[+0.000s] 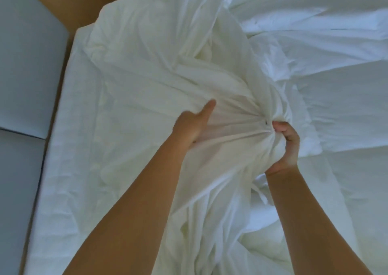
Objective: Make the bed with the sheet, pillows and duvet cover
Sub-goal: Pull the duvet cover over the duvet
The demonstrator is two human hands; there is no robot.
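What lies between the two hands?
In the head view, gathered white cloth spans from left hand to right hand, a small dark spot near the right.

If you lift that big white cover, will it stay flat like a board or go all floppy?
Probably floppy: the duvet cover bunches into tight folds where the right hand grips it, and it hangs in creases below. It is likely thin and light too, since fingers of the left hand seem to show faintly through it.
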